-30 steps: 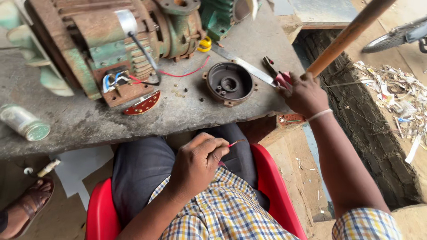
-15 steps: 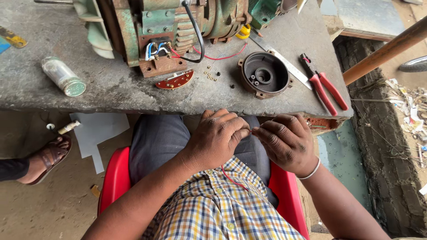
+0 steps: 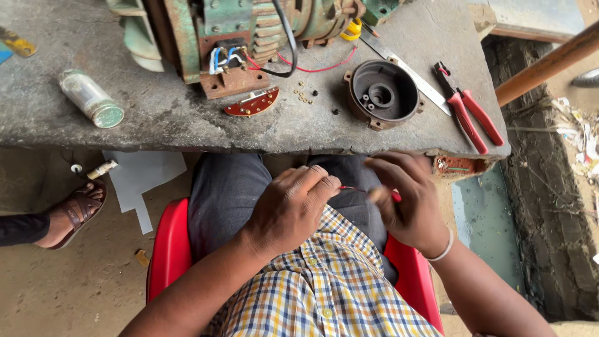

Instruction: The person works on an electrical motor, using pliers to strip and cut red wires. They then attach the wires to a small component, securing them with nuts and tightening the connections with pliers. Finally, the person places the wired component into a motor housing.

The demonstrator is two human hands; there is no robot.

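- Pinching a thin red wire point(image 3: 350, 188) over the lap, the left hand point(image 3: 293, 209) has its fingers curled shut on one end, just below the bench edge.
- The right hand point(image 3: 405, 203) meets it at the other end, fingers bent close around the wire; they are blurred, so how tightly they grip cannot be told.
- On the stone bench point(image 3: 156, 118), the old electric motor point(image 3: 249, 25) stands opened, its coloured leads bare.
- Its end cover point(image 3: 382, 95) lies off beside small loose screws point(image 3: 304, 95), so reassembly looks undone.
- Red-handled pliers point(image 3: 471, 109) rest untouched, well apart from both hands.
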